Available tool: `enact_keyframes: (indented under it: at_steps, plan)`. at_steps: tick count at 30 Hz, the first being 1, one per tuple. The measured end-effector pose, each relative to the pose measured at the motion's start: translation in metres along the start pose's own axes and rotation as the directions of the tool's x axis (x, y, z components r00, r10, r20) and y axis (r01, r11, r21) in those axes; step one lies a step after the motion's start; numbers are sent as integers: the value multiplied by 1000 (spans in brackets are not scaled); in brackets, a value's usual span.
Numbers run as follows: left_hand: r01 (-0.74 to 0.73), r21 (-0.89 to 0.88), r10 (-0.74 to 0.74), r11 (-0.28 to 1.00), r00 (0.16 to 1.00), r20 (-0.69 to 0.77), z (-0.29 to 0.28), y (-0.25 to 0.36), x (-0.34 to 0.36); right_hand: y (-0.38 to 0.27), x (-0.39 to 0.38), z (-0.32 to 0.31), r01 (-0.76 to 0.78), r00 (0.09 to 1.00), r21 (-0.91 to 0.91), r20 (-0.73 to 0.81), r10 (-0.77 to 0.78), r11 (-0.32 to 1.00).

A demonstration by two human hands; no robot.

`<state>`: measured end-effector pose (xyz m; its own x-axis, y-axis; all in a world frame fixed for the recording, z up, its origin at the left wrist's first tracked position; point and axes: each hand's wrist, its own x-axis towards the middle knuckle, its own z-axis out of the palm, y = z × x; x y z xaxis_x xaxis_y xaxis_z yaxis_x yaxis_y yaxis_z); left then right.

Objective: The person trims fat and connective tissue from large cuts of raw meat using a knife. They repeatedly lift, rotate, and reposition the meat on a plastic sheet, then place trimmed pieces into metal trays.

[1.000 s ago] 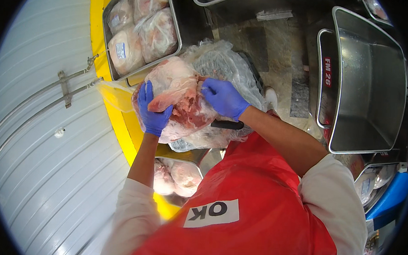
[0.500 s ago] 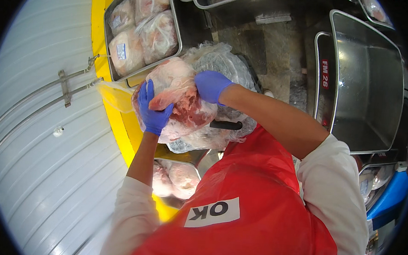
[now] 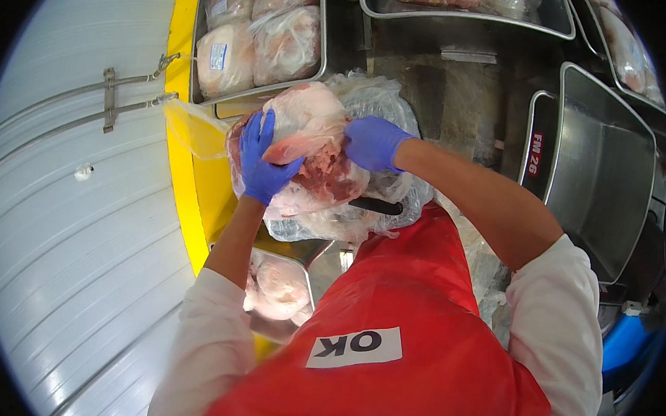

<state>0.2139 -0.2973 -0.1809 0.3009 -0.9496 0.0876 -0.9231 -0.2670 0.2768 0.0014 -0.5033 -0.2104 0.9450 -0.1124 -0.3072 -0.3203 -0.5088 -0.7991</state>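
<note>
A large joint of raw meat [image 3: 327, 174], red with pale fat, rests on crumpled clear plastic wrapping [image 3: 383, 105]. My left hand [image 3: 264, 163], in a blue glove, grips its left side, with the thumb apart and fingers over the fat. My right hand [image 3: 374, 142], also gloved in blue, is closed against the meat's right edge; its fingertips are hidden. Just below the meat, a black handle [image 3: 377, 205], like a knife's, lies on the plastic. Whatever it joins is hidden under the meat.
Bagged meat pieces fill a metal bin [image 3: 323, 34] at the far left. Another metal bin [image 3: 310, 282] with meat stands near my left forearm. At right is a deep steel tub [image 3: 606, 162]. A yellow rail [image 3: 186, 215] runs along the white ribbed wall [image 3: 106, 234].
My view has shifted, so the bins and wall pipes sit elsewhere in the picture. Both hands stay on the meat in nearly the same hold.
</note>
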Motion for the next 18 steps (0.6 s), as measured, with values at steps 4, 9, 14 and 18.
enact_keyframes:
  at_steps: [4,9,14,18]
  plan:
    - [-40,9,40,999,999,-29,-1,2,3,-1,-15,-5,22,999,75,-52,-18,997]
    - [-22,30,23,999,999,-34,1,-1,-1,1,-43,12,88,973,158,-226,-50,984]
    - [-24,20,25,1000,998,-50,1,0,-1,-21,-70,35,105,936,371,-349,34,923]
    - [-22,17,23,1000,998,-58,-2,5,-1,-14,-77,31,-38,891,328,-417,181,944]
